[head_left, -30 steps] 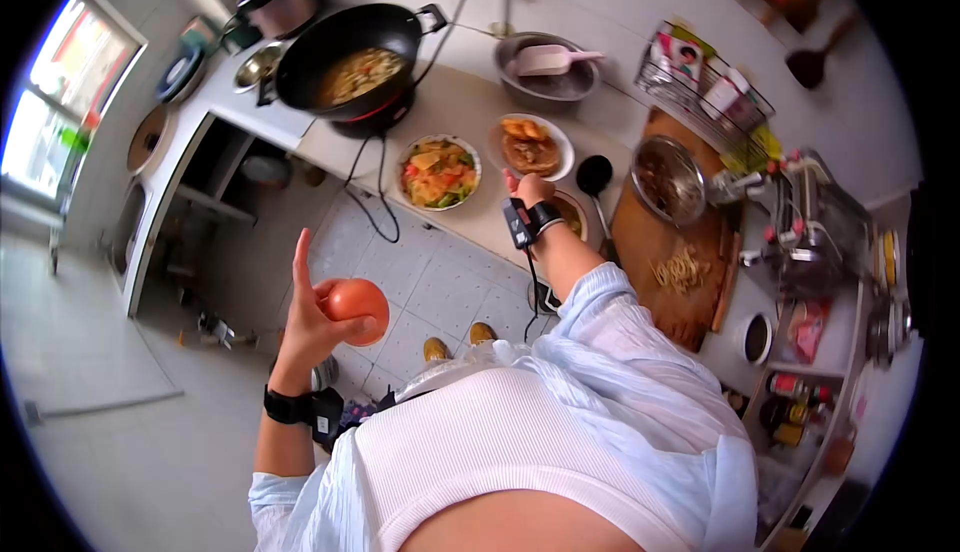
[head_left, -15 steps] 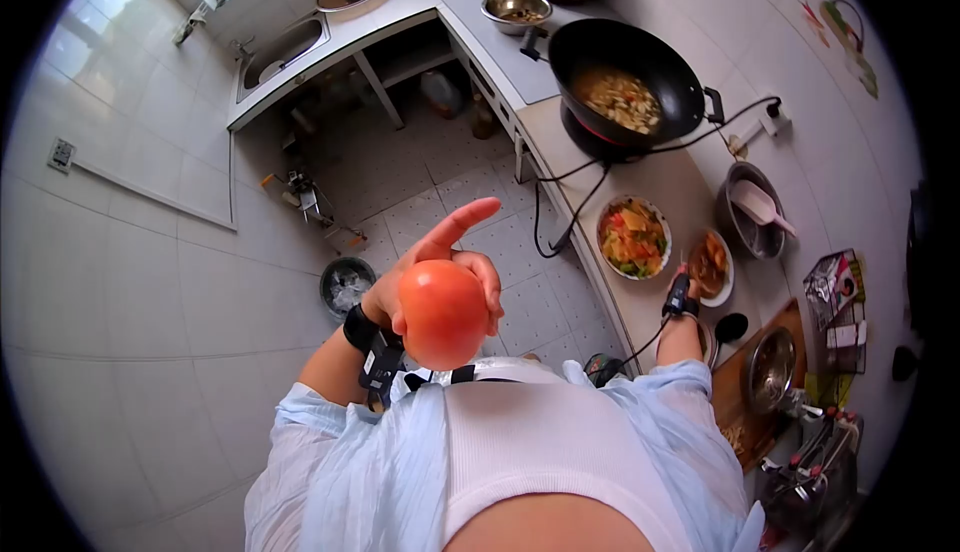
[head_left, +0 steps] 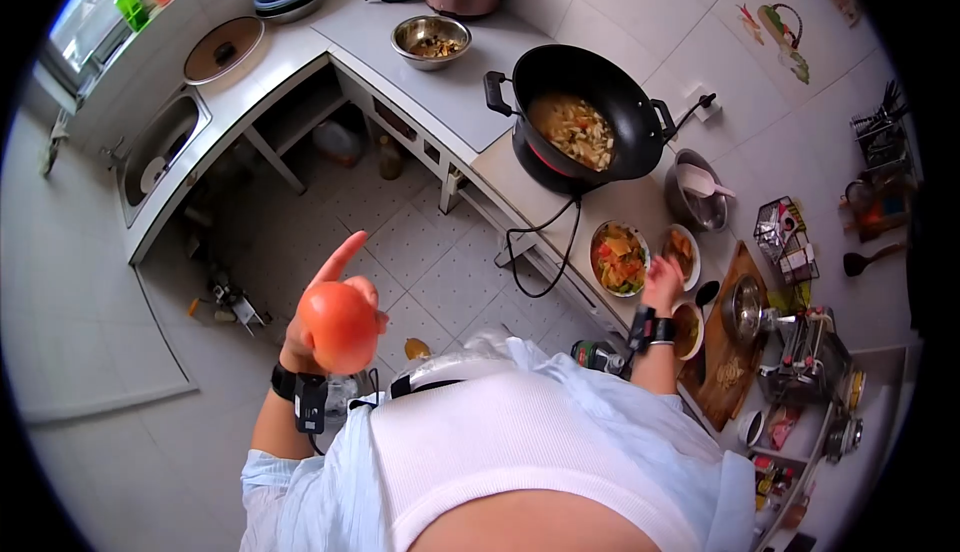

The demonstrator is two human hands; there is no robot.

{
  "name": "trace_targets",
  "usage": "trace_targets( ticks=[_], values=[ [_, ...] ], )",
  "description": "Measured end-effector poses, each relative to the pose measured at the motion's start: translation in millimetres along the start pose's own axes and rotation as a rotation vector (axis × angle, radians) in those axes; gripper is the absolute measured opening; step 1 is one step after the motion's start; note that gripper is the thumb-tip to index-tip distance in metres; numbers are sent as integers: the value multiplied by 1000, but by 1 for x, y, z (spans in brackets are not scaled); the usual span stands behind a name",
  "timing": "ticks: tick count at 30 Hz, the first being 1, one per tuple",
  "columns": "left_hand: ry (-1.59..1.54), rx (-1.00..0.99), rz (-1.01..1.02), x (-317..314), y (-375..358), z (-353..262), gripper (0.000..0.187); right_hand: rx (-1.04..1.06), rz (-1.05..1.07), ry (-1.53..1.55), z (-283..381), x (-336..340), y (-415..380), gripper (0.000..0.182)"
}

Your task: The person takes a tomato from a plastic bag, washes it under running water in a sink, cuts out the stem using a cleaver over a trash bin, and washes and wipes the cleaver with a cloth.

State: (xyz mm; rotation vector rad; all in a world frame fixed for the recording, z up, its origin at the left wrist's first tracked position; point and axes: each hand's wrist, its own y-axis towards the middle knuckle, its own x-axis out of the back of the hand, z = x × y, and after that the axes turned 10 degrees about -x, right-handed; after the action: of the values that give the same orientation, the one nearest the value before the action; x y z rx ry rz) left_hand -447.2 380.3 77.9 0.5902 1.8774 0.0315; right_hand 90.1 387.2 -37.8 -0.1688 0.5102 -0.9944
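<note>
A large red tomato (head_left: 341,328) sits in my left hand (head_left: 366,294), above the floor at left. The index finger points out past it while the other fingers curl round its far side. My right hand (head_left: 661,285) is by the counter's front edge, fingers apart, with nothing visible in it. Nearest to it are a white bowl of mixed cut vegetables (head_left: 620,258), a bowl of reddish-brown food (head_left: 682,252) and another bowl (head_left: 687,330), partly behind my wrist.
A black wok (head_left: 625,112) holding chopped food in broth stands on a cooker with a looping cable (head_left: 512,242). Farther back is a steel bowl (head_left: 430,44). At right are a cutting board (head_left: 722,392), a black ladle (head_left: 706,294) and a grey bowl with a pink scoop (head_left: 700,182).
My view has swung toward the right. My left hand with the tomato appears farther left and a little lower. My right hand has come back from the bowl of reddish-brown food.
</note>
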Motion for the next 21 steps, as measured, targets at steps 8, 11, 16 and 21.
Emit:
trace_targets(
  ticks=[8,11,16,21],
  values=[
    [17,215,-126,77,46,-25,110,178,1263,-730,-122,-273,-233,28],
    [65,200,-103,106,54,-53,108,348,1479,-655,-175,-344,-257,29],
    [62,145,-172,139,74,-146,101,690,1741,-583,-244,-464,-280,30],
    [192,-54,-281,174,94,-234,88,811,1951,-603,-294,-581,-310,51]
  ],
)
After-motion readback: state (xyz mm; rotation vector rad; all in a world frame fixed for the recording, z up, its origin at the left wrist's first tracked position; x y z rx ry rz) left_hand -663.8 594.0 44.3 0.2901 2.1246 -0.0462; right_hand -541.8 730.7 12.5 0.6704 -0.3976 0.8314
